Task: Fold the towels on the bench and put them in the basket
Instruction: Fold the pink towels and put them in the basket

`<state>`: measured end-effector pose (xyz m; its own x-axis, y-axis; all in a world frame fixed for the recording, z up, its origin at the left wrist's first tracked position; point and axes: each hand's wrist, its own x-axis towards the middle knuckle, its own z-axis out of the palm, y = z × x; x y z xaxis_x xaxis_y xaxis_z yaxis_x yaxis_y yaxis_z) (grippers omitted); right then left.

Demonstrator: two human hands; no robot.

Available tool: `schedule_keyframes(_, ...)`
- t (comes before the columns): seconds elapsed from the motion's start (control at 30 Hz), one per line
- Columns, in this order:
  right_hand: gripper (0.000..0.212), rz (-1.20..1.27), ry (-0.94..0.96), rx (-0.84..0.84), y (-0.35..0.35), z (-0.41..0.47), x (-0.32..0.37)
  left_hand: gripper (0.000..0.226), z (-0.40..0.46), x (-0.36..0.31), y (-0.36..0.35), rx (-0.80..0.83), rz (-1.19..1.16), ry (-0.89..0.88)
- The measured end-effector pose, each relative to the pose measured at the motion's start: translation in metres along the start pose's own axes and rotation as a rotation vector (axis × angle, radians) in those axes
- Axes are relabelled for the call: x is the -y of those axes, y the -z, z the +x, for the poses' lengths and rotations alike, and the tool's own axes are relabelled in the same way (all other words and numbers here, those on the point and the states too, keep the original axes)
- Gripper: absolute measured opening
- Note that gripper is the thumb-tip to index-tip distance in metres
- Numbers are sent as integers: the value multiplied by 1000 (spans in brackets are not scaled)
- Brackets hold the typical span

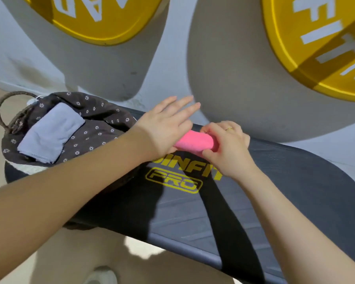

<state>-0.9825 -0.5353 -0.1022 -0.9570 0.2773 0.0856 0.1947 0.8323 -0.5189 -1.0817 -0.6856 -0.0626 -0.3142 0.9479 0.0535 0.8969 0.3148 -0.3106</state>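
Observation:
A small pink towel (194, 142), folded into a narrow bundle, lies on the dark bench (295, 191) near its far edge. My left hand (166, 126) lies over the towel's left end with straight fingers stretched toward the wall. My right hand (225, 144) pinches the towel's right end between thumb and curled fingers. To the left, on the bench's end, stands the basket (103, 119) with a brown flowered lining. A folded pale grey towel (51, 132) lies inside it.
The basket's dark rope handle (0, 109) arches at the far left. Two big grey shapes with yellow lettered discs (320, 48) cover the wall right behind the bench. Beige floor (90, 253) shows below the bench's near edge.

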Motion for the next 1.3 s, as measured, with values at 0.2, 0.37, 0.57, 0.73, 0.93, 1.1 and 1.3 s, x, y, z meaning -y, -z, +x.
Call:
schedule_keyframes(0.2,37,80,251,283,29,48,78,48,-68,64,14,19,-339,379)
schedule_keyframes(0.37,42,149,276,457,-1,107,162,65,-155,114,-10,-231,-506,570)
schedule_keyframes(0.57,34,282,162,484,-97,156,224,47,-190,145,-50,-147,-725,907)
schedule_keyframes(0.73,41,73,193,530,-157,165,237,53,-174,150,-88,222,-642,872)
schedule_keyframes(0.93,41,-13,89,391,-196,165,232,48,-181,152,-113,137,-198,793)
schedule_keyframes(1.1,25,-117,-45,-27,-208,139,236,55,-192,153,-128,49,-38,783)
schedule_keyframes(1.3,73,268,-14,414,-208,92,234,62,-190,153,-126,42,-321,769)
